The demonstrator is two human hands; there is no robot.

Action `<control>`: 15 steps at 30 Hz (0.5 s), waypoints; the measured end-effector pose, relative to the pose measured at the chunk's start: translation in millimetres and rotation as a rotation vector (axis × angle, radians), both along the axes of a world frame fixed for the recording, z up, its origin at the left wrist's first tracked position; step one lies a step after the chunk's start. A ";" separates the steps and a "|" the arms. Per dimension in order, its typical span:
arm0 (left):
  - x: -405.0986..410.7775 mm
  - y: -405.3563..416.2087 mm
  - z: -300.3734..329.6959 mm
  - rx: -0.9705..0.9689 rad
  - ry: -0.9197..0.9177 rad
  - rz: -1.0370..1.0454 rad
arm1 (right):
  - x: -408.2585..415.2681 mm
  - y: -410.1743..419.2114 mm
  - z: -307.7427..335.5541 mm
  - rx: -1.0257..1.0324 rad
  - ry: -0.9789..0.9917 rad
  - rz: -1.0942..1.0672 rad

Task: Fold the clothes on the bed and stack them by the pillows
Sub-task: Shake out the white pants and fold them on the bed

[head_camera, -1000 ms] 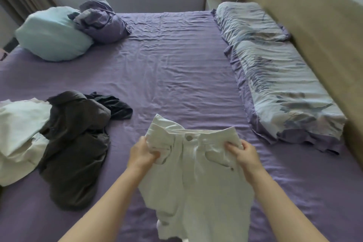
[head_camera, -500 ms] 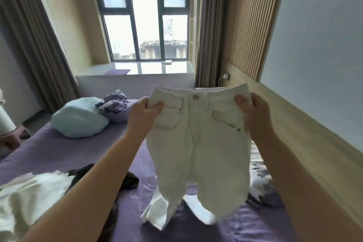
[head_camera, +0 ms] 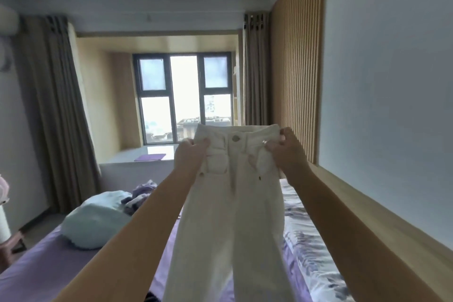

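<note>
White denim trousers (head_camera: 235, 203) hang full length in the air, front side toward the camera, button at top centre. Left hand (head_camera: 190, 158) pinches the waistband at its left corner, thumb over the front, fingers (head_camera: 204, 142) curled behind the cloth. Right hand (head_camera: 285, 152) clamps the right corner the same way. Both grips are firm; neither hand is free.

Change over the last second: the trousers were low, bunched just above the purple bed (head_camera: 61, 274), the view pointing down. Half a second back they were raised to chest height with the legs partly crumpled. Now they are lifted higher again, arms stretched out and up, and the legs have dropped straight. The waistband sits against the window (head_camera: 182, 98).

Reading: this is a shake-out and straightening lift, not yet a fold. The garment is off the mattress and no crease has been made. Likely next is bringing the two corners together to lay leg on leg, then lowering onto the sheet.

Pillows (head_camera: 316, 252) in patterned cases lie along the headboard (head_camera: 367, 216) on the right, beside the hanging legs; no stack shows there. A pale blue cushion (head_camera: 95, 220) and a crumpled lilac cloth (head_camera: 139, 193) lie at the far left of the mattress. Task looks to be at an early stage.
</note>
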State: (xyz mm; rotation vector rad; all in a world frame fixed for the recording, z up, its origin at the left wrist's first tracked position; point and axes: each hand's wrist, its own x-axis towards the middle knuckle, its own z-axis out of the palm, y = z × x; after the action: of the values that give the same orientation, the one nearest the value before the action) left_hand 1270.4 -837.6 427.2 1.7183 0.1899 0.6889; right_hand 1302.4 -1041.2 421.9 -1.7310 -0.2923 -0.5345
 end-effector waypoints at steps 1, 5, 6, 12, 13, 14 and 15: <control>-2.2 1.1 -4.7 -0.022 0.029 -0.031 | -1.3 3.3 -2.4 -0.035 0.045 0.036; -8.3 8.0 -36.5 -0.013 0.074 0.008 | -4.2 12.7 -26.9 -0.152 0.116 0.036; -9.1 9.8 -45.4 -0.002 0.077 0.037 | -6.0 15.7 -33.9 -0.177 0.120 0.023; -16.5 -1.7 -84.9 -0.058 0.034 -0.009 | -35.4 59.9 -68.2 -0.155 0.020 0.151; -18.8 -5.2 -86.6 -0.103 0.016 -0.045 | -40.9 68.9 -71.2 -0.150 -0.003 0.209; -21.1 -7.6 -86.6 -0.139 -0.002 -0.073 | -44.8 76.5 -73.6 -0.161 -0.038 0.242; -23.0 -8.3 -85.3 -0.166 -0.021 -0.089 | -47.2 82.1 -74.8 -0.175 -0.084 0.248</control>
State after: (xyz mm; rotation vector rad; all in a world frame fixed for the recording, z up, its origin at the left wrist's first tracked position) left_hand 1247.4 -845.9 341.9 1.5503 0.1512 0.6088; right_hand 1255.2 -959.0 347.1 -1.8103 -0.6203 -0.4104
